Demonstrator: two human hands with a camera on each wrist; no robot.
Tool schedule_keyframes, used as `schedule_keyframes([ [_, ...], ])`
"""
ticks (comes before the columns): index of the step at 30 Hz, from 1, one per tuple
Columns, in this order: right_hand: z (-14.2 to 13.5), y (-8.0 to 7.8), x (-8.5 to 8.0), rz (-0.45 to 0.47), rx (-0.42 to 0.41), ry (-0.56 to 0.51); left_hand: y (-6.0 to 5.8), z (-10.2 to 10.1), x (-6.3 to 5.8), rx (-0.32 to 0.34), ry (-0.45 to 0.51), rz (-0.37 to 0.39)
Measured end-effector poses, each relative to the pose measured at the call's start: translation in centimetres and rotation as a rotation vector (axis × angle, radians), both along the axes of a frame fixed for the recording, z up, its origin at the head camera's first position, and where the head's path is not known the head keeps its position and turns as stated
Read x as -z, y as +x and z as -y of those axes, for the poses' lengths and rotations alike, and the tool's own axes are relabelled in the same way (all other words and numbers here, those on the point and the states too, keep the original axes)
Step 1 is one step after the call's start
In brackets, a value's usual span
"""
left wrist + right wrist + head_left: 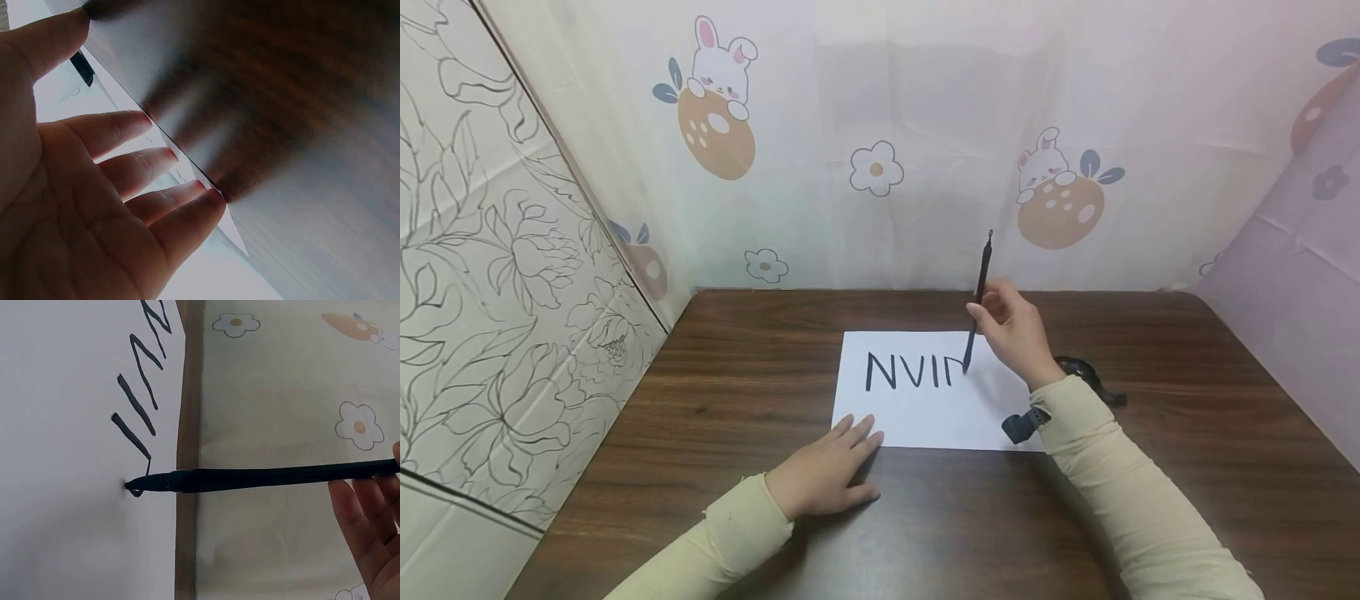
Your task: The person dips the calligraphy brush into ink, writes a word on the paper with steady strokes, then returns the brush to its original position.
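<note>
A black brush pen (982, 279) stands nearly upright, pinched high on its shaft by my right hand (1011, 329). Its tip touches a white sheet of paper (917, 425). Black letters (913, 372) reading "NVI" run across the upper part of the sheet, followed by an upright stroke with a curve at its top. In the right wrist view, the pen (250, 478) meets the end of that curved stroke. My left hand (827, 471) lies with fingers spread, its fingertips on the paper's lower left corner and its thumb on the table.
The brown wooden table (722, 375) carries the paper. A black object (1093, 379), partly hidden by the right forearm, lies right of the sheet. A patterned curtain (925, 233) hangs behind the table, and a flower-patterned panel (512, 250) stands at the left.
</note>
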State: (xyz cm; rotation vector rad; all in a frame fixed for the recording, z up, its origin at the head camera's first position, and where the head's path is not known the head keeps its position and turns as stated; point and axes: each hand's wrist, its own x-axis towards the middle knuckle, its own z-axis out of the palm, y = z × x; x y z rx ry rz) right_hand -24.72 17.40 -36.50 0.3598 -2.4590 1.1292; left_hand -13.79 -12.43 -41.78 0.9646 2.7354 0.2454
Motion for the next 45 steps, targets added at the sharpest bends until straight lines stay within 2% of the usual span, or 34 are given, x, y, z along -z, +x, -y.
schedule_keyframes([
  [36,2.2,1.2,-0.4,0.019,-0.113,-0.022,0.2,0.1,-0.3,0.003,0.009,0.013],
  [41,1.8,1.0,-0.5,0.014,-0.113,-0.053,0.1,0.0,-0.2,-0.002,-0.002,0.019],
  [45,1.0,0.7,-0.7,0.012,-0.077,-0.096,0.1,0.0,-0.3,-0.003,-0.002,0.017],
])
